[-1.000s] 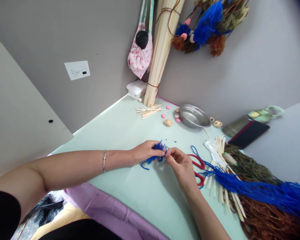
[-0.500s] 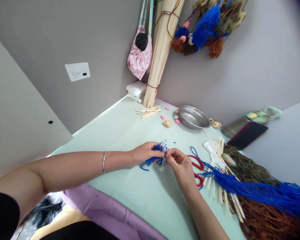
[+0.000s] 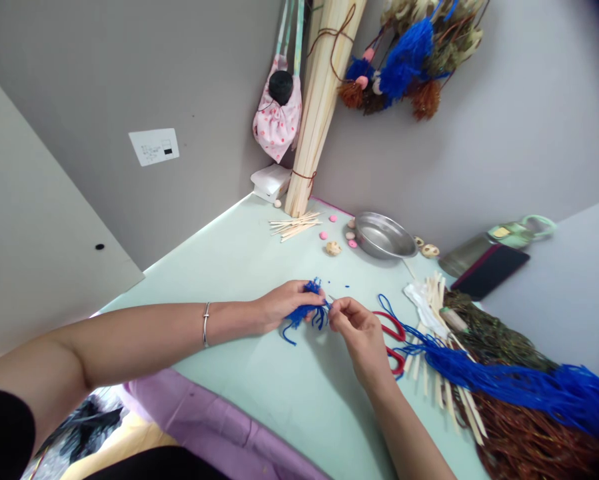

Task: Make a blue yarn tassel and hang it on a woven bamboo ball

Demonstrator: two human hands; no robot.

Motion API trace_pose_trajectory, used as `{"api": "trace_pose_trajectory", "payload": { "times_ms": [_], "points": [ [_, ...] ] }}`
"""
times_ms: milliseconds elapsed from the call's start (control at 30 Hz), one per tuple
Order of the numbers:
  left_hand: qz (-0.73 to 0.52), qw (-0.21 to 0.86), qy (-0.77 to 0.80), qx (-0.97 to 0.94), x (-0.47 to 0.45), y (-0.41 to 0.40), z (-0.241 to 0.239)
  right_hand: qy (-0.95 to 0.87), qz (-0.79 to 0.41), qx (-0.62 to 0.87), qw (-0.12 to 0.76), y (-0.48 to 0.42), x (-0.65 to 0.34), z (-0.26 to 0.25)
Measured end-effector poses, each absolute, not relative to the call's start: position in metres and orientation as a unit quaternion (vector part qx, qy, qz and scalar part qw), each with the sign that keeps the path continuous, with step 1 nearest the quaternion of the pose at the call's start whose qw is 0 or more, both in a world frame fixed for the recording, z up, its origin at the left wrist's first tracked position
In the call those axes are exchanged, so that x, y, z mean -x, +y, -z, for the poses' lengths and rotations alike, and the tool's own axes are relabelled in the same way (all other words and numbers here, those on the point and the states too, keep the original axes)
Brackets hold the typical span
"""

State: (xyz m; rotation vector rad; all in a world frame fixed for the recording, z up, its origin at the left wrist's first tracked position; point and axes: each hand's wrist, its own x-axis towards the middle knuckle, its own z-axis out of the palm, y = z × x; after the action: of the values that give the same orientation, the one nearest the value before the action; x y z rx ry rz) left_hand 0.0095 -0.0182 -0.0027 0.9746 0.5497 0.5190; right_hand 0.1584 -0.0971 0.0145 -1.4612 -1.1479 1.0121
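My left hand (image 3: 282, 305) is closed around a small bundle of blue yarn (image 3: 313, 288), a tassel with frayed ends sticking out above and below the fingers. Close beside it, my right hand (image 3: 359, 327) pinches thumb and forefinger at a strand on the bundle's right side. A thin pointed tip like a needle (image 3: 332, 298) shows above those fingertips; the rest of it is hidden. Red-handled scissors (image 3: 397, 327) lie just right of my right hand, their blades out of sight. A long hank of blue yarn (image 3: 479, 373) stretches away to the right.
Brown yarn (image 3: 534, 433), dark green yarn (image 3: 499, 330) and pale sticks (image 3: 472, 407) lie on the right. Behind are a metal bowl (image 3: 385, 237), beads, short sticks (image 3: 295, 225), a phone (image 3: 492, 270) and a bottle (image 3: 479, 250). A tall stick bundle (image 3: 324, 100) leans at the corner.
My left hand has shifted slightly left with the tassel, opening a small gap between the hands. The thin pointed tip now shows at my right fingertips.
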Motion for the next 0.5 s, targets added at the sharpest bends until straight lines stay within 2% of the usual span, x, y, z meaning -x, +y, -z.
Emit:
{"api": "trace_pose_trajectory", "payload": {
  "times_ms": [167,367,500],
  "points": [
    [-0.248,0.824,0.244,-0.447,-0.0093,-0.0167,0.0043,-0.481,-0.408,0.605,0.486,-0.0979,-0.1583,-0.0159],
    [-0.255,0.784,0.26,-0.502,-0.0097,-0.0211,0.0019,-0.514,-0.413,0.572,0.487,-0.0982,-0.1563,-0.0152],
    [-0.242,0.776,0.262,-0.52,-0.0102,-0.0209,0.0023,-0.479,-0.381,0.598,0.517,-0.0974,-0.162,-0.0111]
  ]
}}
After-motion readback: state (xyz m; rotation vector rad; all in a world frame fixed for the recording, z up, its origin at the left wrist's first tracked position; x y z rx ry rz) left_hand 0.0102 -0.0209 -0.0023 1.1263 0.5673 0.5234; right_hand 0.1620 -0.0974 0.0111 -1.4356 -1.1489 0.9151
